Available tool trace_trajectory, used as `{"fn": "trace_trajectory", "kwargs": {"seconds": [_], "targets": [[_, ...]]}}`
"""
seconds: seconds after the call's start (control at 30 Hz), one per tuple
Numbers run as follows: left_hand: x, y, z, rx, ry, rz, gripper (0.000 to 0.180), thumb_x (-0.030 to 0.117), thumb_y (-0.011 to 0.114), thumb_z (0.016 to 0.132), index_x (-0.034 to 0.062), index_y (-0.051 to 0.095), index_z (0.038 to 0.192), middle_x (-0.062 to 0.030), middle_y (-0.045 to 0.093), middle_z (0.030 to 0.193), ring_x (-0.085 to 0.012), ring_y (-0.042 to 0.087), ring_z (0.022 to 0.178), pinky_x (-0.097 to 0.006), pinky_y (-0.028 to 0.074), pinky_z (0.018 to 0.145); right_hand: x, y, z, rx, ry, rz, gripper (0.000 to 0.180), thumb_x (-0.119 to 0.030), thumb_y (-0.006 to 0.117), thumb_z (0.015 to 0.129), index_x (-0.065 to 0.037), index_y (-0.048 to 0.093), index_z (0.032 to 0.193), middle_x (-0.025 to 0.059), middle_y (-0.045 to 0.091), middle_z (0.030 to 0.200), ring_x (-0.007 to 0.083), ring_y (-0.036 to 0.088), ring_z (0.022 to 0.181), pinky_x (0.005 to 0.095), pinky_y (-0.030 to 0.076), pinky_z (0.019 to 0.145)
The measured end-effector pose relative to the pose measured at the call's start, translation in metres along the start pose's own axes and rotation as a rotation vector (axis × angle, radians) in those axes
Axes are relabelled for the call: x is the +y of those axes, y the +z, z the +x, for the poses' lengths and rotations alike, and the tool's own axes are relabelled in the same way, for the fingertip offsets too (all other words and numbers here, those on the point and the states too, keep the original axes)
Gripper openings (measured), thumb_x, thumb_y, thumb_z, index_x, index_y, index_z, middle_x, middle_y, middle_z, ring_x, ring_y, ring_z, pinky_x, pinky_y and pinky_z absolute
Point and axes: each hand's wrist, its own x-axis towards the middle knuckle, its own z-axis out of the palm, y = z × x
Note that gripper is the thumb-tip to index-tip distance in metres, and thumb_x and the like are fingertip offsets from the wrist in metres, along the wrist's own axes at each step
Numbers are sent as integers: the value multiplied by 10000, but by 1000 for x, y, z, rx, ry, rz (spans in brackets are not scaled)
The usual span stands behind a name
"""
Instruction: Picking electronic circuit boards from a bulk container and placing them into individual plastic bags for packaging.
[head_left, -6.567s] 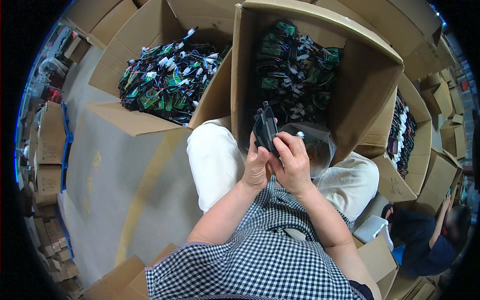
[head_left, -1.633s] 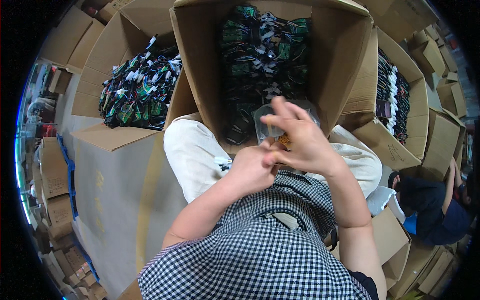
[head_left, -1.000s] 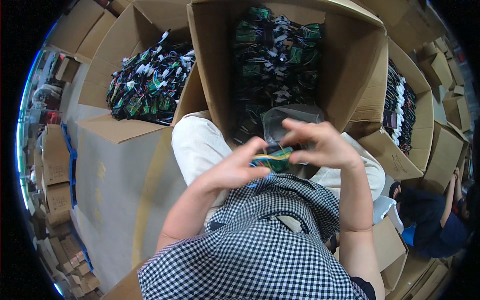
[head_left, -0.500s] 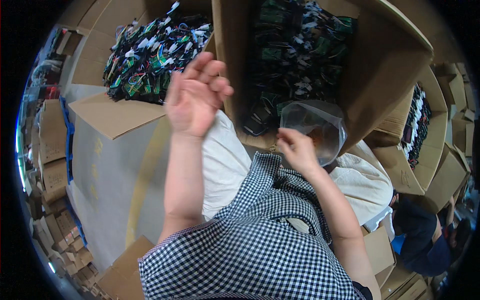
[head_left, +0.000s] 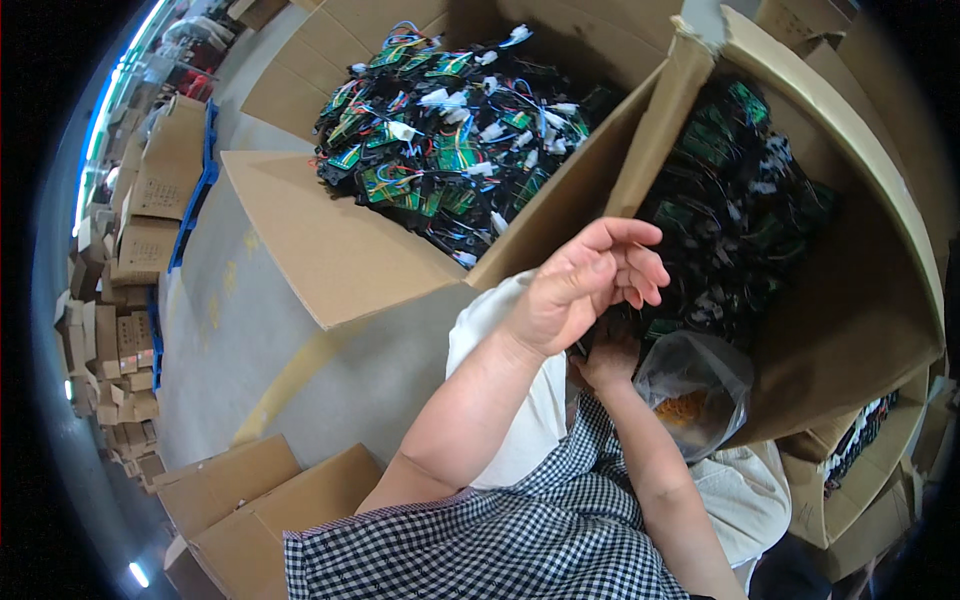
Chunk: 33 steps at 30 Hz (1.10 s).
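My left hand [head_left: 590, 280] is raised over the near edge of the right-hand carton [head_left: 800, 370]. Its fingers are loosely curled and apart, with nothing in them. Just below it, my right hand [head_left: 610, 358] reaches into the shaded near corner of that carton. Shadow and the left hand hide what its fingers touch. Dark parts with green circuit boards, wires and white connectors [head_left: 735, 210] fill the carton. Beside my right wrist hangs a clear plastic bag [head_left: 700, 385] with something orange at its bottom.
To the left, another open carton [head_left: 350, 245] holds a heap of wired circuit boards [head_left: 450, 150]. A cardboard divider wall [head_left: 650, 140] stands between the two piles. Empty-looking cartons [head_left: 270, 510] lie at lower left; stacked boxes [head_left: 160, 200] stand by a blue pallet [head_left: 200, 190].
The view has swung left, so the cartons sit further right. My left hand has moved right, over the carton's edge. My right hand has gone from beside the bag into the carton's near corner.
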Motion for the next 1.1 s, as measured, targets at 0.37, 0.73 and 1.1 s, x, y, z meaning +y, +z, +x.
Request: {"fn": "trace_trajectory", "kwargs": {"seconds": [0.37,0.73,1.1], "targets": [[-9,9,-1,-7,-41,36,582,363,604,870,12,415,1294,-136,591,1117,-193,586,958,-295,440,855,8,-7,17,293,115,406,684,-465,554,786,-80,359,1316,175,436,1281,318,489,1134,462,420,888],[-11,5,0,40,-11,87,503,293,565,902,5,429,1292,-141,596,1129,-205,603,951,-294,465,831,57,-6,-20,507,84,1005,336,-299,554,864,-75,595,1111,83,644,906,220,600,828,328,471,775],[-78,75,-70,35,1,205,838,326,737,798,60,251,1426,-81,386,1360,-170,408,1226,-304,356,1019,56,-114,-157,1114,-393,1005,310,-116,677,765,30,643,1036,194,513,1306,333,527,1085,397,429,925]]}}
